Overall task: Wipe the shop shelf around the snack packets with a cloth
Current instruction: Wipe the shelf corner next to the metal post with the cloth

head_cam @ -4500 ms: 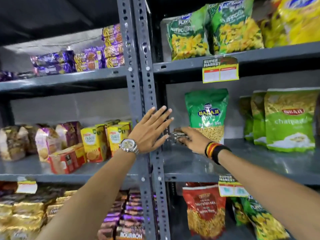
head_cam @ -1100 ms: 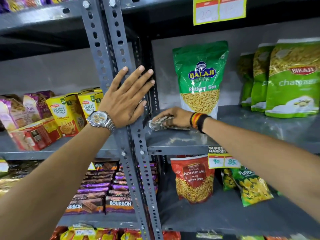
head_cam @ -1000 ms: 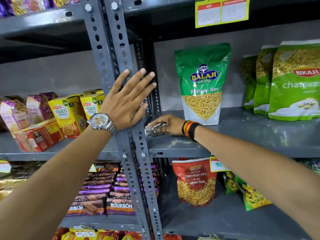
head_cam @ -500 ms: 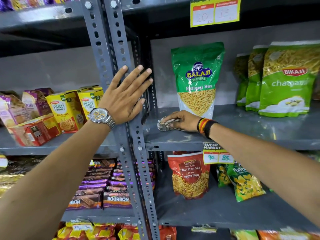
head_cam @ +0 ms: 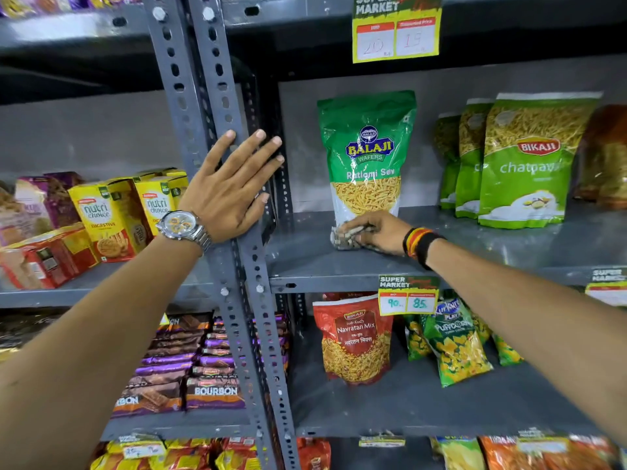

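One cloth (head_cam: 342, 237), bunched and patterned, lies on the grey shelf (head_cam: 305, 252) just in front of the base of a single green Balaji packet (head_cam: 368, 154), touching or nearly touching its bottom edge. The right hand (head_cam: 376, 234) presses down on the cloth with fingers curled over it, so only the left end of the cloth shows. One stack of coloured bands (head_cam: 419, 244) circles that wrist.

To the left of the cloth, bare shelf runs to the perforated upright posts (head_cam: 210, 96), two of them side by side. To the right, open shelf separates the Balaji packet from three light-green Bikaji packets (head_cam: 522, 161) standing in an overlapping row; an orange packet beside them is cut off at the frame's edge. The shelf's front lip carries one yellow price tag (head_cam: 407, 296) below the wrist.

The left hand (head_cam: 230, 188) lies flat with fingers spread wide against the posts, holding nothing; one wristwatch (head_cam: 185, 227) sits on it. Two yellow biscuit boxes (head_cam: 112, 218) stand on the neighbouring shelf.
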The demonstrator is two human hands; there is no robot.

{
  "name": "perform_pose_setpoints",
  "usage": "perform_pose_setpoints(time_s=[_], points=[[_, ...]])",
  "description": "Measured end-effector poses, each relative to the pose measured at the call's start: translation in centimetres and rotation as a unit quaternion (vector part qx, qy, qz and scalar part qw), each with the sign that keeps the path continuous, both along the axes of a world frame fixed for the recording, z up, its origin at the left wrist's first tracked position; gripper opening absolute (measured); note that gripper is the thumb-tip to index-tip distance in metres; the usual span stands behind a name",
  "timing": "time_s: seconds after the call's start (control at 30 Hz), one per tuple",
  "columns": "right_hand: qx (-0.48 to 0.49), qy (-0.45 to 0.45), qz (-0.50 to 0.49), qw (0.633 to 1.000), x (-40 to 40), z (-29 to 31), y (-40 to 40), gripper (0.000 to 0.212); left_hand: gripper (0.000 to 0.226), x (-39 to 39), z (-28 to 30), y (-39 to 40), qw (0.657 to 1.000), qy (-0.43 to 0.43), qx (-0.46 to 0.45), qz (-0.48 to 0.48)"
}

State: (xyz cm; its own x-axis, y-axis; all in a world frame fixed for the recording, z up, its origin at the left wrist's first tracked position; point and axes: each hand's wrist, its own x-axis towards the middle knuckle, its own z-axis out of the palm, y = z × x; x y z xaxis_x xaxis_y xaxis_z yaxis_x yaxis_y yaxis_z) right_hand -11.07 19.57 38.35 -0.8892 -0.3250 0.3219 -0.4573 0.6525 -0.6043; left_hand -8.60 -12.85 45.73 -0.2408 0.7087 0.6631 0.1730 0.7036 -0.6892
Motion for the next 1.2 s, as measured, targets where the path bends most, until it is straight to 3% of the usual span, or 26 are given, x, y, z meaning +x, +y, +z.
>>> perform_pose_setpoints(time_s=[0.17, 0.3, 0.37, 0.47, 0.53, 0.67, 0.8, 0.93, 1.03, 1.13, 1.2], points=[[0.027, -0.021, -0.008, 0.999, 1.2, -1.4, 0.7, 0.041, 0.064, 0.2, 0.2, -0.1, 1.000, -0.004, -0.003, -0.001], [0.050, -0.043, 0.098, 0.993, 5.9, -1.0, 2.3, 0.040, 0.065, -0.2, -0.1, -0.1, 1.000, -0.001, 0.000, -0.002], [0.030, -0.030, 0.074, 0.996, 5.9, 0.0, 3.5, 0.038, 0.065, -0.3, -0.1, -0.1, 1.000, 0.002, 0.002, -0.006], [-0.037, -0.024, -0.043, 0.998, 3.4, 0.7, 5.2, 0.036, 0.065, -0.4, -0.1, -0.2, 1.000, 0.002, 0.004, -0.018], [-0.017, -0.039, -0.077, 0.996, 1.9, 0.1, 5.2, 0.040, 0.065, -0.4, -0.1, -0.2, 1.000, 0.002, 0.005, -0.015], [0.010, -0.034, -0.060, 0.998, 4.4, -0.8, 3.6, 0.035, 0.064, 0.0, -0.1, -0.2, 1.000, -0.012, 0.003, -0.009], [0.032, -0.067, 0.050, 0.996, 10.4, -0.5, 4.2, 0.034, 0.066, 0.6, -0.1, 0.1, 0.999, -0.036, 0.015, -0.009], [-0.008, -0.015, -0.050, 0.999, 8.8, 1.1, 8.5, 0.029, 0.069, 1.3, -0.5, 1.3, 0.997, -0.077, 0.023, -0.009], [-0.003, -0.018, -0.136, 0.990, 6.7, 0.1, 9.7, 0.040, 0.069, 1.7, -1.4, 2.3, 0.995, -0.090, 0.044, -0.012], [0.009, 0.003, -0.120, 0.993, 7.0, -1.6, 8.5, 0.050, 0.067, 2.9, -3.9, 5.0, 0.991, -0.118, 0.040, -0.059], [0.042, 0.006, -0.074, 0.996, 8.8, -1.7, 7.8, 0.041, 0.067, 3.4, -6.6, 7.5, 0.977, -0.184, 0.019, -0.103]])
